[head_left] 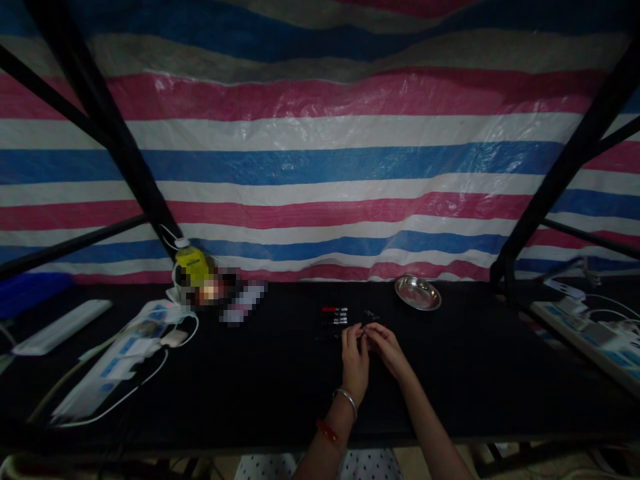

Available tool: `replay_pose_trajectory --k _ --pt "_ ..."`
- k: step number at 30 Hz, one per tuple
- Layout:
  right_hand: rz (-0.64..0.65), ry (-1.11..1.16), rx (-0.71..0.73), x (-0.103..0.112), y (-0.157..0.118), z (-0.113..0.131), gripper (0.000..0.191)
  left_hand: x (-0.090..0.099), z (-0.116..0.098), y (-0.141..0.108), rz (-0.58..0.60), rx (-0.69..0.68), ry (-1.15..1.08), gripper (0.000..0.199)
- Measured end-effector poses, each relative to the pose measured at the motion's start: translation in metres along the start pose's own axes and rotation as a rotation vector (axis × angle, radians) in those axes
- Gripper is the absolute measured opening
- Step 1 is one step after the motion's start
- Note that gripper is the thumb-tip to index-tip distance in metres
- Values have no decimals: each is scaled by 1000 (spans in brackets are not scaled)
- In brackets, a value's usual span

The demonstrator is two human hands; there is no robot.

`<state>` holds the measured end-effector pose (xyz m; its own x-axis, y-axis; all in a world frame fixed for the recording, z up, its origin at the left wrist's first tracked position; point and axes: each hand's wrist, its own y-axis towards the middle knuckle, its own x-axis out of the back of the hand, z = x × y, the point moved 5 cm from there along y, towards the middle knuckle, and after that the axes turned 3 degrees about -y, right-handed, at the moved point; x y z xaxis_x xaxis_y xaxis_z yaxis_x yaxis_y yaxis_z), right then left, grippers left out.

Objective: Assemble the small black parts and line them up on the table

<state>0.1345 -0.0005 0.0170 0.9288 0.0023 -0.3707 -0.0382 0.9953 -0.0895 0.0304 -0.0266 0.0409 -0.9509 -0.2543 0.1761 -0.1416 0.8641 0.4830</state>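
My left hand (355, 357) and my right hand (386, 347) meet over the black table, fingertips pinched together. Between them is something small and dark, too small to name. Just beyond my left hand lies a short slim red piece with a silver end (334, 309). Beside it are dark slim pieces with silver ends (335, 321), lying in a row. A few tiny metallic bits (370, 315) rest just past the fingertips. Farther back on the right sits a shallow round metal dish (418, 294).
On the left lie a white power strip (123, 357) with plugs and cables, a long white box (63, 327) and a yellow bottle (193, 263). Another power strip (590, 337) is at the right edge. Black frame posts (133, 167) and a striped sheet (325, 160) stand behind.
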Motion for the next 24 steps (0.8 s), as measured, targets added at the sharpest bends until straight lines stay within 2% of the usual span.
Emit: replay_pose_trajectory --k 4,8,11,13,15,19,22,24 --pt "15 64 -37 0 0 -1 28 1 0 1 -2 -23 66 24" --pt "-2 55 -6 1 1 0 29 6 -5 3 20 -41 243 28" --pt "-46 -8 36 4 5 -1 34 18 -12 9 72 -78 344 33" --pt "-84 -78 76 6 8 -3 37 33 -12 17 87 -79 417 26" --pt "-119 -177 132 8 13 -6 39 55 -3 30 64 -14 498 19" --pt "-199 -486 318 8 22 -6 33 98 38 57 46 264 634 20" --pt "-184 -764 509 -3 28 -2 19 110 64 68 138 389 631 23" --pt "-147 -913 578 -11 32 -2 18 111 71 71 166 412 614 24"
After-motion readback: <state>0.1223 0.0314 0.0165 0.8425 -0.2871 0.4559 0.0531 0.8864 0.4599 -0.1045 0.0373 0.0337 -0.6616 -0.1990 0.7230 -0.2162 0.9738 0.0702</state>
